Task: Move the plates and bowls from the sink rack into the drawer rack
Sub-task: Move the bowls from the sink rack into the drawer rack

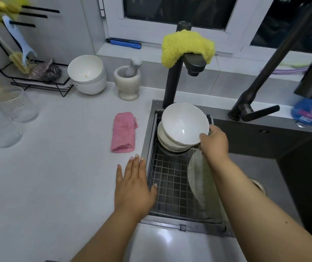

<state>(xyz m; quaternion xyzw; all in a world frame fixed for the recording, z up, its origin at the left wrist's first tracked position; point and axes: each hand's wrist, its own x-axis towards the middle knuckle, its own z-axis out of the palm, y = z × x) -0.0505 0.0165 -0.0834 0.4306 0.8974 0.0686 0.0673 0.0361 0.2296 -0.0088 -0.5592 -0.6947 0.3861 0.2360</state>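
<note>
The left hand (134,188) lies flat, palm down, on the pale grey countertop (56,176), with straight spread fingers; its thumb reaches over the edge of the dark wire-grid sink rack (172,188) that sits in the left part of the dark sink (293,167). The right arm stretches forward over the rack, above a round mesh strainer (196,173) that leans at the rack's right side. The right hand (214,141) pinches the rim of a white ceramic bowl (184,123), thumb on the inside, and holds it tilted just above a stack of white bowls (170,144) standing at the far end of the rack. Left of the sink, a folded pink cloth (124,132) lies on the counter. Farther back stand a stone mortar with pestle (127,82), two nested white bowls on the counter (87,74), and a black faucet (178,72) with a yellow cloth (187,46) draped over it.
</note>
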